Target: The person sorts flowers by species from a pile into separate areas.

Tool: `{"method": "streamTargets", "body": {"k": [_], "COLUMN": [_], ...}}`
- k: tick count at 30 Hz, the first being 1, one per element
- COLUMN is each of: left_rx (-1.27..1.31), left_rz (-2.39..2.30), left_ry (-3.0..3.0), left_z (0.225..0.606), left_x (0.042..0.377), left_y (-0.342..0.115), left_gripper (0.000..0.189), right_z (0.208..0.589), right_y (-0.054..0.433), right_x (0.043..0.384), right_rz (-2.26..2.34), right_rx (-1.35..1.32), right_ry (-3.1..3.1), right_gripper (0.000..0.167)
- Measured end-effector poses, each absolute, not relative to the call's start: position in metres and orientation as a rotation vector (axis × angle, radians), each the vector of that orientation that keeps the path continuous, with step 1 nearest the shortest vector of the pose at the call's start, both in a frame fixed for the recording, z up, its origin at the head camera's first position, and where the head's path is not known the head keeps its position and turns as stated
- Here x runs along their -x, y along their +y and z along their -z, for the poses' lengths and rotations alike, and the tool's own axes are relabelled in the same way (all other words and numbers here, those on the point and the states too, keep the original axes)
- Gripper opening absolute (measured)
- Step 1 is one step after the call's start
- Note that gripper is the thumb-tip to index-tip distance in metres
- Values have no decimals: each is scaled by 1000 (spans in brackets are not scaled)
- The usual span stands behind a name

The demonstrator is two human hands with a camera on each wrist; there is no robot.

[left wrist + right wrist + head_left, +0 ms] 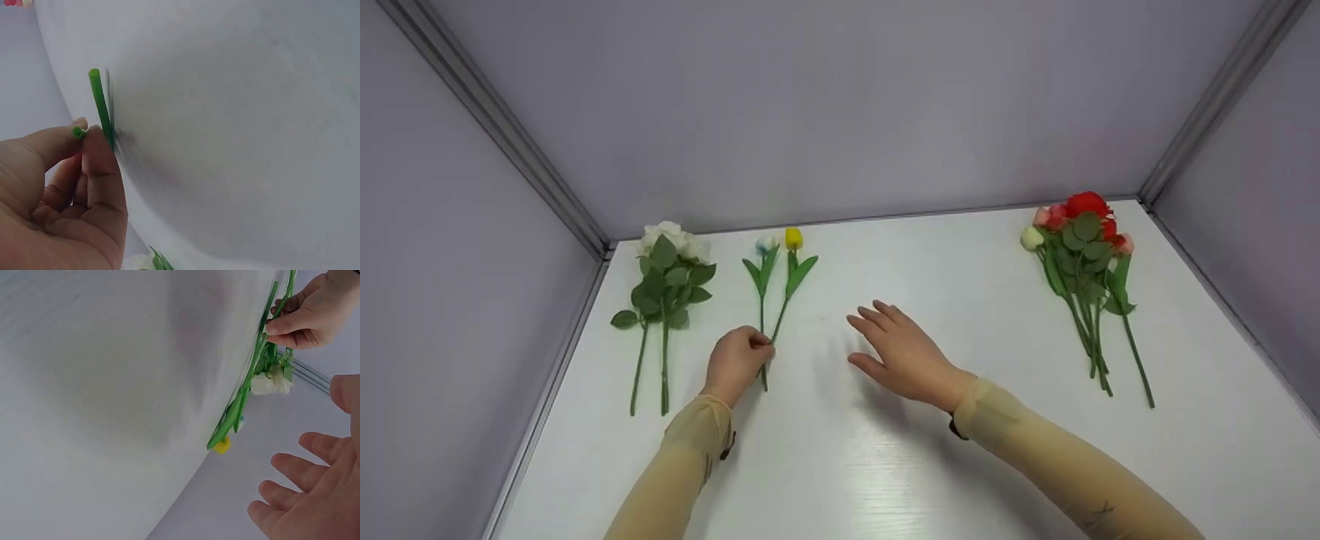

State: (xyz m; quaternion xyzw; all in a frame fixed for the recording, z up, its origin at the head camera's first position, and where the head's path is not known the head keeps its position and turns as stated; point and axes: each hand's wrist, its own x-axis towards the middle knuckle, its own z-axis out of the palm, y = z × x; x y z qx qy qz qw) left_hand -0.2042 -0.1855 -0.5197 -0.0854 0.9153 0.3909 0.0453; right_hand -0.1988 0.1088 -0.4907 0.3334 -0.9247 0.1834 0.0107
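Note:
My left hand [739, 364] pinches the lower stem of a yellow tulip [794, 239] between thumb and forefinger. Beside it lies a white-and-blue tulip [767, 244], whose stem crosses close to my fingertips. From the left wrist, the cut end of the pinched stem [79, 133] pokes out between finger and thumb, while the other stem [99, 98] lies past them. My right hand [904, 354], fingers extended and apart, hovers over the middle of the table and holds nothing. Both tulips show green leaves in the right wrist view.
White roses [671, 244] with leafy stems lie at the left of the white table [930, 277]. A bunch of red roses [1087, 204] with pink and cream tulips lies at the right. Grey walls [855, 105] enclose the back and sides.

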Motion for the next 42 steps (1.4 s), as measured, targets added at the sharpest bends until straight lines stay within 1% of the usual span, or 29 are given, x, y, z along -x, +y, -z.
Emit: {"method": "streamTargets", "body": {"k": [8, 10, 13, 18, 24, 28, 34, 38, 42], "left_rx": [255, 244, 177, -107, -605, -872, -1192, -1330, -1415], "left_rz": [-1163, -1131, -1055, -906, -597, -421, -249, -182, -143], "left_ry": [2816, 2839, 2908, 3010, 3003, 2941, 2870, 2832, 2787], "left_z": [521, 521, 519, 512, 505, 503, 499, 495, 492], "left_x": [202, 201, 199, 193, 180, 171, 156, 146, 137], "left_y": [-186, -184, -177, -149, -101, -70, -25, 3, 26], "left_gripper": [14, 18, 31, 54, 70, 73, 75, 76, 77], "right_z": [497, 498, 501, 506, 509, 506, 498, 499, 500], "right_y": [118, 123, 135, 170, 227, 268, 332, 376, 414], "right_x": [203, 205, 210, 226, 248, 254, 256, 253, 245], "right_rz": [-553, -546, -541, -556, -644, -706, -723, -716, -727], "right_rx": [-1019, -1005, -962, -805, -498, -313, -100, 48, 179], "right_ry": [-2944, -2948, -2948, -2950, -2981, -2959, -2957, -2952, -2995], "right_gripper": [63, 63, 61, 57, 49, 44, 40, 37, 33]}}
